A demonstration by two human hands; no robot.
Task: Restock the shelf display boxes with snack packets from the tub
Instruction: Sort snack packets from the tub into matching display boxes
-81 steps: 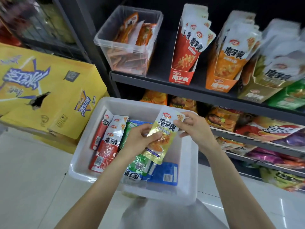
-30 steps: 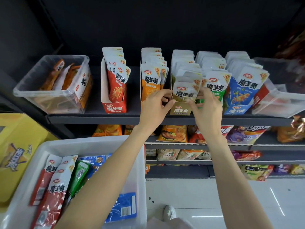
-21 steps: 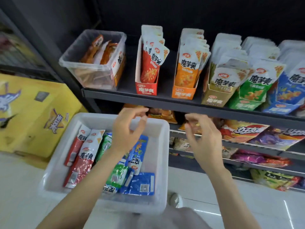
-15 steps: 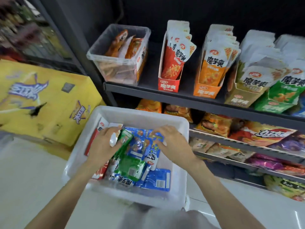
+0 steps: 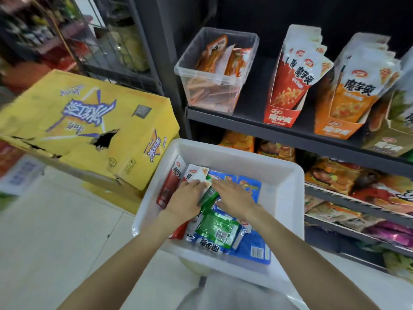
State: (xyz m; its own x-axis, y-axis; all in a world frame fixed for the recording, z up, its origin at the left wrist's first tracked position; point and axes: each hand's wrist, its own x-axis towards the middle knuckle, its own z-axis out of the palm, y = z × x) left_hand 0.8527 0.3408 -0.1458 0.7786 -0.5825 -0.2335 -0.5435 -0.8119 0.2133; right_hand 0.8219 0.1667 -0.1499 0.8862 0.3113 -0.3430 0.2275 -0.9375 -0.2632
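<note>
Both hands are sorting in the tub [image 5: 288, 198]: left hand [image 5: 186, 199] is pinching a red packet [image 5: 196, 174] (for the red display box [image 5: 280, 115], likely), right hand [image 5: 232, 195] is lying flat, fingers released, on the blue packets [image 5: 250, 186].

魔芋爽 printed on red display box [image 5: 281, 117] and orange display box [image 5: 335, 129], above-right of hands [image 5: 210, 198]; 冰红茶 on yellow carton [image 5: 89, 121], left.

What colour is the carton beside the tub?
Yellow carton, blue-and-white lettering; head view.

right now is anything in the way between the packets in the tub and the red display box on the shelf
Nothing visible does. Both hands, left hand and right hand, rest on packets in the white tub; the red display box stands above on the shelf with open space between.
</note>
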